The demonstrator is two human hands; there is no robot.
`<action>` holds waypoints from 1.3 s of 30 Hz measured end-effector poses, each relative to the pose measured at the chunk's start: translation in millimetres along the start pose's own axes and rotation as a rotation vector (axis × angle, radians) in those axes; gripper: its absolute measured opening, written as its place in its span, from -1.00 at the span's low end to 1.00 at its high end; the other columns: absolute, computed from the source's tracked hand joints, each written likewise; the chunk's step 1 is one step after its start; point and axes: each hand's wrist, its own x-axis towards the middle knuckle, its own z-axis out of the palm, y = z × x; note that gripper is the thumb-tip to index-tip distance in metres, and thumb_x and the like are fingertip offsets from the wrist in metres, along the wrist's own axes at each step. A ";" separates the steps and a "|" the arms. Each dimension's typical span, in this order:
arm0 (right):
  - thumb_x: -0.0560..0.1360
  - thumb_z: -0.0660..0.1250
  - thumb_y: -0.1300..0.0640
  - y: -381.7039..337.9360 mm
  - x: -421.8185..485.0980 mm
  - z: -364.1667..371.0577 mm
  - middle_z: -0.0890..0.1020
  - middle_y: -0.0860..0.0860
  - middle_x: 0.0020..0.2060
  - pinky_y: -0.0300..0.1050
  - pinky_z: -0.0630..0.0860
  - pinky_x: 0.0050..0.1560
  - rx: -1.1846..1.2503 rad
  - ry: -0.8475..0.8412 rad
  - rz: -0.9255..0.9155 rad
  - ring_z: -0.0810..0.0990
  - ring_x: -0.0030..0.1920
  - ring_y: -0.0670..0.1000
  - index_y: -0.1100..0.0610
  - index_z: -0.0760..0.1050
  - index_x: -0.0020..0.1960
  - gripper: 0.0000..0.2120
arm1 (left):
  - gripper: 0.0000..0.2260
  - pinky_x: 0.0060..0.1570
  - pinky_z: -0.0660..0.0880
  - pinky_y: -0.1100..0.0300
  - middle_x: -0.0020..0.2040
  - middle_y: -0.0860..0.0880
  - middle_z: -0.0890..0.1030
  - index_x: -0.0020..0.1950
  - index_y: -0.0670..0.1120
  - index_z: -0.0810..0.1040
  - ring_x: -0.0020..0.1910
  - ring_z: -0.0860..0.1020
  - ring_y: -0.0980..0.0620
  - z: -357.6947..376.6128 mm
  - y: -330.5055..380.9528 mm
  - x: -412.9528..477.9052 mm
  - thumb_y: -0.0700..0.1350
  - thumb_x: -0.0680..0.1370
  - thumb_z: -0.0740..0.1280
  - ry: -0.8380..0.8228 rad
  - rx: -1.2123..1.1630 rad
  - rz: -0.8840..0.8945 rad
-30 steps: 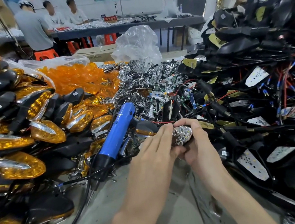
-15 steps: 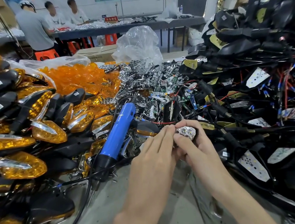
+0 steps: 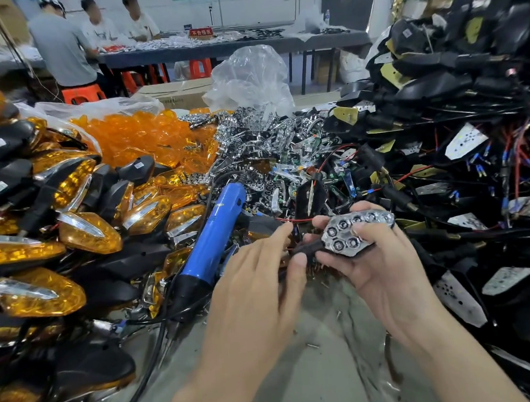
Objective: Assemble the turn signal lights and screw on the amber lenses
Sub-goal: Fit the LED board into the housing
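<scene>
A chrome reflector [image 3: 353,232] in a black housing is clamped by the right hand [image 3: 376,265]; the left hand [image 3: 258,293] fingers are loosely spread beside it, gripping nothing.

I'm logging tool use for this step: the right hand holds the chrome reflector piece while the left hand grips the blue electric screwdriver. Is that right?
Not quite. In the head view the right hand does hold the chrome reflector piece, but the left hand is not gripping the blue electric screwdriver. The screwdriver lies untouched on the parts pile beside that hand, whose fingers reach toward the reflector.
</scene>
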 end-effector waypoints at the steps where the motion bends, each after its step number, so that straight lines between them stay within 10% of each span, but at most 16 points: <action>1: 0.54 0.23 0.27 -1.9 0.0 -1.1 0.68 0.34 0.06 -0.07 0.67 -0.17 0.009 -0.007 0.005 0.69 0.02 0.29 0.05 0.51 0.03 -0.82 | -0.63 0.09 0.39 0.26 0.11 0.10 0.63 0.36 -0.01 0.49 0.11 0.51 0.15 -0.4 -1.2 0.1 0.10 0.64 0.13 -0.007 0.019 0.012; 14: 0.46 0.23 0.24 -8.6 1.2 -6.8 0.68 0.33 0.04 -0.08 0.67 -0.22 -0.011 -0.003 -0.028 0.70 -0.01 0.32 0.01 0.57 -0.06 -0.80 | -0.72 -0.18 0.19 0.32 -0.18 0.16 0.59 0.13 0.01 0.64 -0.21 0.45 0.12 -3.3 -20.4 4.3 0.04 0.59 0.18 -0.059 0.213 0.183; 21: 0.45 0.23 0.23 -8.0 1.9 -7.0 0.68 0.33 0.04 -0.08 0.67 -0.23 -0.006 0.000 -0.011 0.70 -0.01 0.34 0.02 0.55 -0.04 -0.81 | -0.73 -0.53 0.42 0.15 -0.23 0.16 0.57 0.10 0.11 0.61 -0.36 0.54 0.11 -10.6 -15.0 3.1 0.08 0.63 0.13 -0.068 0.168 0.142; 39: 0.45 0.24 0.24 -6.6 1.7 -6.6 0.68 0.34 0.04 -0.08 0.68 -0.24 -0.008 -0.017 -0.010 0.70 -0.02 0.34 0.01 0.55 -0.06 -0.81 | -0.79 -0.45 0.17 0.34 -0.26 0.16 0.49 -0.01 0.08 0.59 -0.32 0.46 0.07 -13.0 -15.3 3.4 0.01 0.63 0.15 -0.049 0.172 0.175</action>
